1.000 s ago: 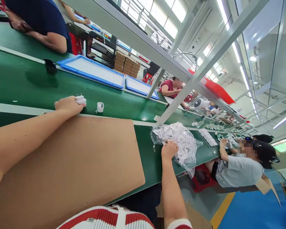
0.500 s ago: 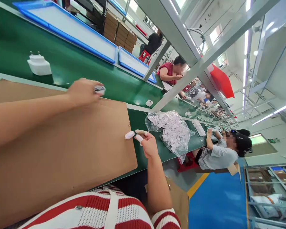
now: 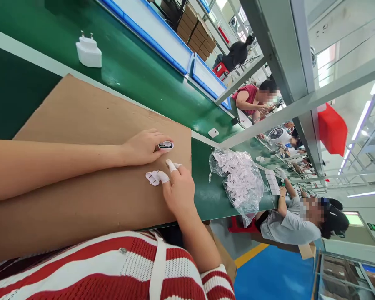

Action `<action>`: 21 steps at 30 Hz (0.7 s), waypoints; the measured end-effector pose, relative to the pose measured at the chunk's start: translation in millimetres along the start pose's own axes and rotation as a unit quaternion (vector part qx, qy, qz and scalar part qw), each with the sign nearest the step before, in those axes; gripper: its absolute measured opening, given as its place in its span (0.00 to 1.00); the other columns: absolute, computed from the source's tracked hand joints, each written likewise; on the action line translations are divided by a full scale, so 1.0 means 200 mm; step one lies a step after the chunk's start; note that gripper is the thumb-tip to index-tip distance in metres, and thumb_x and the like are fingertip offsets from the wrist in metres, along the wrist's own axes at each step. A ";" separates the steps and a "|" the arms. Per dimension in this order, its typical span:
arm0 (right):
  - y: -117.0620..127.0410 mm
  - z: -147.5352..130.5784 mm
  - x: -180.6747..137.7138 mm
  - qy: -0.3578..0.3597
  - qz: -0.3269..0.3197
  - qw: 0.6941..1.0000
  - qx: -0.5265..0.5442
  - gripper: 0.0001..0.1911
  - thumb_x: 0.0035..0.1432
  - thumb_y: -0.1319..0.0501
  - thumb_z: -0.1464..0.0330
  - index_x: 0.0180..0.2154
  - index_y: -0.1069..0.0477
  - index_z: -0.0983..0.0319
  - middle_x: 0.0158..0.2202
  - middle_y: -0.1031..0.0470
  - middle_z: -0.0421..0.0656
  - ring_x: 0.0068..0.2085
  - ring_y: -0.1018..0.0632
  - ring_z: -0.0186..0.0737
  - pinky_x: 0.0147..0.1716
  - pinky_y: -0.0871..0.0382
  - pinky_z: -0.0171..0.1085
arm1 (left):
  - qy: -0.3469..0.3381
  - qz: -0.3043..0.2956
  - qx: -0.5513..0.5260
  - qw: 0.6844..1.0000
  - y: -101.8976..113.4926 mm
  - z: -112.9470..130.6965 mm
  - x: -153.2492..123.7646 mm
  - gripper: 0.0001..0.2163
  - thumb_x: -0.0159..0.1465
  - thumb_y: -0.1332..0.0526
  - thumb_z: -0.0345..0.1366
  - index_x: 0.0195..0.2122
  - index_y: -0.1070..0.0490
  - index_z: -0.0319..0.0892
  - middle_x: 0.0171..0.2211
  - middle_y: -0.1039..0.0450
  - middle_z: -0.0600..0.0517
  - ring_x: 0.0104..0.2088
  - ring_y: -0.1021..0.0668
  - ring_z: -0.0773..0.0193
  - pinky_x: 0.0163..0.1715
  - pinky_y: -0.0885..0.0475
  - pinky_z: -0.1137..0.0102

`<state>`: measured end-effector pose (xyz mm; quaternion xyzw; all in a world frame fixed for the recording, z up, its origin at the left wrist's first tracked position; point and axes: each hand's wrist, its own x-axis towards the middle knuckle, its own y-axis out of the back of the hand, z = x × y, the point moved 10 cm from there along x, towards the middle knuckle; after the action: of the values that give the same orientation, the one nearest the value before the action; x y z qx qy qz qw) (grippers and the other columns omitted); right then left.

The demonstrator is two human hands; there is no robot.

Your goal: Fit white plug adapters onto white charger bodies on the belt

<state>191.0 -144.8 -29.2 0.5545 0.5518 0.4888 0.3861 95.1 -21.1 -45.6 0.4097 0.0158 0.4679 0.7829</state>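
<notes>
My left hand (image 3: 143,146) rests on the brown cardboard sheet (image 3: 81,125), its fingers closed round a small white part with a dark face (image 3: 165,145). My right hand (image 3: 176,187) is just below it, wearing white finger cots, and pinches a small white label (image 3: 152,178) over the cardboard. The two hands are a few centimetres apart. A clear plastic bag of white labels (image 3: 237,179) lies on the green bench to the right of the cardboard.
A white plug charger (image 3: 89,52) stands on the green conveyor belt (image 3: 128,62) beyond the cardboard. Blue trays (image 3: 162,33) lie further back, and another small white part (image 3: 213,132) sits near a metal frame post (image 3: 287,50). Other people work along the line.
My left hand came back from the conveyor holding the small part and settled on the cardboard. My right hand left the bag with a label and moved in next to the left hand.
</notes>
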 end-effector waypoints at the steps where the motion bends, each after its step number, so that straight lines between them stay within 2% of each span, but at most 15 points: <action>1: -0.03 -0.02 0.02 -0.008 -0.023 1.000 -0.020 0.25 0.65 0.36 0.70 0.63 0.28 0.61 0.48 0.23 0.51 0.47 0.23 0.50 0.47 0.26 0.43 | -0.001 -0.004 -0.008 1.000 -0.01 0.00 0.00 0.21 0.67 0.46 0.45 0.56 0.26 0.43 0.50 0.20 0.46 0.54 0.24 0.49 0.57 0.31 0.59; 4: -0.09 -0.04 0.04 -0.024 -0.097 0.995 -0.013 0.21 0.63 0.35 0.71 0.58 0.24 0.61 0.43 0.25 0.47 0.43 0.22 0.47 0.43 0.26 0.41 | 0.013 -0.018 -0.031 0.999 -0.01 -0.01 -0.01 0.22 0.66 0.46 0.46 0.56 0.26 0.43 0.50 0.20 0.46 0.54 0.25 0.49 0.55 0.30 0.61; 7: -0.12 -0.05 0.00 -0.021 -0.148 0.983 0.111 0.18 0.63 0.32 0.68 0.55 0.23 0.59 0.43 0.28 0.44 0.42 0.22 0.40 0.44 0.24 0.38 | 0.026 -0.035 -0.049 0.998 -0.01 -0.01 -0.02 0.22 0.66 0.46 0.46 0.56 0.26 0.42 0.49 0.21 0.45 0.55 0.25 0.50 0.55 0.29 0.62; 10: -0.12 -0.07 -0.08 -0.012 -0.155 0.958 0.242 0.21 0.57 0.26 0.63 0.51 0.24 0.58 0.47 0.29 0.43 0.42 0.22 0.36 0.44 0.22 0.36 | 0.034 -0.055 -0.065 0.996 -0.02 -0.01 -0.03 0.22 0.65 0.45 0.44 0.56 0.25 0.41 0.46 0.22 0.45 0.53 0.25 0.50 0.52 0.28 0.63; 13: -0.13 -0.06 -0.13 -0.028 -0.150 0.934 0.324 0.22 0.54 0.24 0.59 0.48 0.26 0.58 0.41 0.22 0.40 0.39 0.20 0.37 0.40 0.22 0.36 | 0.035 -0.078 -0.091 0.992 -0.05 -0.01 -0.03 0.22 0.64 0.43 0.46 0.55 0.24 0.42 0.42 0.23 0.45 0.48 0.24 0.51 0.49 0.27 0.64; 15: -0.07 0.00 -0.09 -0.049 -0.080 0.928 0.361 0.21 0.56 0.26 0.60 0.49 0.26 0.57 0.38 0.19 0.39 0.37 0.19 0.37 0.39 0.21 0.37 | 0.021 -0.094 -0.114 0.989 -0.07 0.01 -0.03 0.23 0.63 0.41 0.48 0.54 0.23 0.43 0.42 0.23 0.46 0.46 0.23 0.52 0.48 0.27 0.65; 18: 0.15 0.13 0.00 -0.035 0.112 0.931 0.346 0.12 0.61 0.31 0.65 0.47 0.22 0.58 0.42 0.17 0.42 0.41 0.18 0.39 0.45 0.21 0.40 | -0.003 -0.115 -0.136 0.984 -0.10 0.04 -0.03 0.22 0.62 0.39 0.52 0.49 0.22 0.42 0.42 0.23 0.46 0.44 0.24 0.54 0.45 0.28 0.65; 19: 0.21 0.15 0.03 -0.014 0.155 0.933 0.325 0.09 0.62 0.33 0.68 0.45 0.21 0.58 0.43 0.17 0.43 0.42 0.17 0.40 0.46 0.21 0.40 | -0.006 -0.119 -0.138 0.983 -0.11 0.05 -0.03 0.21 0.62 0.39 0.53 0.46 0.22 0.41 0.41 0.24 0.46 0.42 0.24 0.54 0.44 0.29 0.66; 21: 0.27 0.15 0.10 0.038 0.183 0.942 0.278 0.10 0.62 0.37 0.72 0.44 0.19 0.58 0.44 0.17 0.44 0.45 0.18 0.41 0.48 0.22 0.40 | -0.002 -0.121 -0.140 0.983 -0.11 0.05 -0.03 0.20 0.62 0.40 0.53 0.42 0.22 0.40 0.39 0.25 0.46 0.39 0.24 0.55 0.40 0.30 0.66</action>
<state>230.2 -126.4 19.9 0.7119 0.5692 0.3991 0.0996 111.6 -36.5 -56.7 0.2916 -0.0018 0.3661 0.8837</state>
